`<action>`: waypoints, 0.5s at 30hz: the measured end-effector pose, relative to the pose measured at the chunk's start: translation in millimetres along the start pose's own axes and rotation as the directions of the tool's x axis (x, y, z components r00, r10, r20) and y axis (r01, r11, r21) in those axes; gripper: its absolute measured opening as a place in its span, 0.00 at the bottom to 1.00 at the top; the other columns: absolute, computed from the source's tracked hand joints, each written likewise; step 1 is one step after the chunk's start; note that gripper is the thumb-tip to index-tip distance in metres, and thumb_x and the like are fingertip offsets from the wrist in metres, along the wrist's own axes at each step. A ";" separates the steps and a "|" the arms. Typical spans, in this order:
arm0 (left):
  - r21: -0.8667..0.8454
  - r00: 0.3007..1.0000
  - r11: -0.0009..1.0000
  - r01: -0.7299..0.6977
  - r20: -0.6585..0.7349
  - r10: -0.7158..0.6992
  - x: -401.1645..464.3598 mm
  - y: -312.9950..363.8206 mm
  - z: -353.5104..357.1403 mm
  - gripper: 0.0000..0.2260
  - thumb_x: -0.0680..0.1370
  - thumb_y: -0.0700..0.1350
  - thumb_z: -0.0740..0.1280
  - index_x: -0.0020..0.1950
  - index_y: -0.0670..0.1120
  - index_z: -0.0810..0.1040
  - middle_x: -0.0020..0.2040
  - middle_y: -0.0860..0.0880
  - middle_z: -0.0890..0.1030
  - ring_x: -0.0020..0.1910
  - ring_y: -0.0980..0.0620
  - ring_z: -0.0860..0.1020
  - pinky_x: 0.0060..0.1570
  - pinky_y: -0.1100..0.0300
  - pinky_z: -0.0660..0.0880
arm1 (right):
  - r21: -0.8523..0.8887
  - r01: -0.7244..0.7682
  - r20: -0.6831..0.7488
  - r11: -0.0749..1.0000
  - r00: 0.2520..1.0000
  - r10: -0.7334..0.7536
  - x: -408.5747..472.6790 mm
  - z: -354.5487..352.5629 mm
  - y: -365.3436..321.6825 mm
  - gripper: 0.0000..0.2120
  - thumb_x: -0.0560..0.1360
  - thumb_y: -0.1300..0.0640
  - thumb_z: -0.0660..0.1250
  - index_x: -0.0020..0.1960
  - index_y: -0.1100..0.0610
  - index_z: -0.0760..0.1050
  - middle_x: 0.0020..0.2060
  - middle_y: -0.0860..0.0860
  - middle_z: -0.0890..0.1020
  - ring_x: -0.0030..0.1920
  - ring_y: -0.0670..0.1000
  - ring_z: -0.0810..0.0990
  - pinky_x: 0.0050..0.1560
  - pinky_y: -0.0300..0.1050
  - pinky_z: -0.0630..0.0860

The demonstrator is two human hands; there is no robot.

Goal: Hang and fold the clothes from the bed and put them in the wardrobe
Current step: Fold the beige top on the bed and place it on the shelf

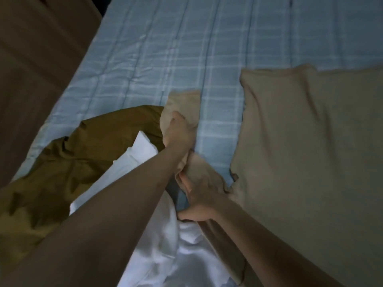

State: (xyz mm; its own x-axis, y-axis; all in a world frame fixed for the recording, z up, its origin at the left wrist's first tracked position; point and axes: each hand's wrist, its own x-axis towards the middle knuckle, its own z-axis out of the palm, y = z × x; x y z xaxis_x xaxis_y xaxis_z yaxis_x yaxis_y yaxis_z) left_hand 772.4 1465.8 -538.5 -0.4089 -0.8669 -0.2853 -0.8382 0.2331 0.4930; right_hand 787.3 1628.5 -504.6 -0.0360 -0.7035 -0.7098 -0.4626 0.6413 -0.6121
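Observation:
A beige garment (310,146) lies spread flat on the right half of the bed. One of its sleeves (184,104) stretches left across the blue checked cover. My left hand (178,131) grips the sleeve near its end. My right hand (199,199) holds the same sleeve lower down, near the garment's body. An olive-brown garment (68,162) lies crumpled at the left, partly under my left forearm. A white garment (165,245) lies bunched between my arms at the near edge.
The bed's blue checked cover (186,48) stretches bare toward the far side. A brown surface (37,59) runs along the bed's left edge.

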 end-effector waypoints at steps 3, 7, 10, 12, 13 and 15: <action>-0.289 0.997 0.955 0.058 -0.031 -0.070 2.7 -13.5 -9.6 0.14 0.78 0.42 0.64 0.64 0.45 0.75 0.58 0.46 0.79 0.54 0.49 0.77 0.49 0.60 0.72 | 0.148 -0.036 0.000 0.988 0.999 0.036 2.8 -11.5 5.8 0.49 0.68 0.32 0.68 0.78 0.42 0.41 0.78 0.51 0.48 0.77 0.58 0.50 0.74 0.57 0.54; -0.616 0.993 0.778 0.122 0.068 -0.101 -17.2 -15.6 -35.1 0.15 0.81 0.39 0.60 0.66 0.46 0.78 0.56 0.46 0.81 0.55 0.48 0.79 0.58 0.55 0.74 | 0.473 -0.147 0.016 0.869 0.987 0.158 -1.3 -25.8 17.3 0.36 0.73 0.29 0.57 0.76 0.45 0.59 0.74 0.50 0.66 0.72 0.52 0.65 0.70 0.49 0.61; -0.786 0.983 0.601 0.144 0.186 0.007 -44.6 -1.0 -55.5 0.14 0.81 0.35 0.59 0.61 0.44 0.80 0.57 0.47 0.82 0.56 0.52 0.80 0.56 0.64 0.75 | 0.804 -0.109 0.033 0.585 0.990 0.139 -33.7 -53.5 29.1 0.32 0.72 0.33 0.59 0.66 0.55 0.72 0.56 0.53 0.83 0.56 0.51 0.82 0.62 0.52 0.74; -0.806 0.964 0.587 0.078 0.211 0.162 -67.6 13.9 -64.9 0.15 0.80 0.32 0.59 0.61 0.40 0.80 0.56 0.46 0.83 0.55 0.54 0.81 0.55 0.66 0.75 | 0.924 0.014 -0.066 0.382 0.990 0.124 -52.5 -78.5 37.9 0.39 0.66 0.30 0.60 0.66 0.57 0.71 0.55 0.53 0.84 0.56 0.51 0.82 0.60 0.58 0.76; -0.800 0.945 0.599 0.039 0.225 0.239 -80.2 21.6 -67.4 0.16 0.79 0.30 0.58 0.62 0.40 0.79 0.53 0.46 0.83 0.52 0.56 0.81 0.54 0.67 0.75 | 0.959 0.039 -0.075 0.282 0.990 0.116 -59.8 -90.7 38.5 0.41 0.64 0.28 0.59 0.66 0.57 0.71 0.56 0.52 0.83 0.57 0.51 0.82 0.59 0.59 0.76; -0.765 0.881 0.641 -0.065 0.258 0.396 -104.5 34.2 -68.8 0.18 0.78 0.27 0.58 0.61 0.42 0.78 0.44 0.53 0.83 0.45 0.63 0.80 0.49 0.71 0.73 | 0.991 0.044 -0.060 0.125 0.991 0.123 -73.1 -110.4 33.6 0.41 0.64 0.27 0.61 0.64 0.57 0.74 0.57 0.52 0.83 0.56 0.52 0.82 0.57 0.58 0.78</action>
State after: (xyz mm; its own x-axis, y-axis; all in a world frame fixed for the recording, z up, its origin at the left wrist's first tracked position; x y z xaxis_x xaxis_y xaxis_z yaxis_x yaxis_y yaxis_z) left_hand 811.3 1534.1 -435.3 -0.7855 -0.5579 -0.2678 -0.2348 -0.1317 0.9631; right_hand 676.6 1667.7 -434.8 -0.1456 -0.6361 -0.7577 0.8188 0.3524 -0.4532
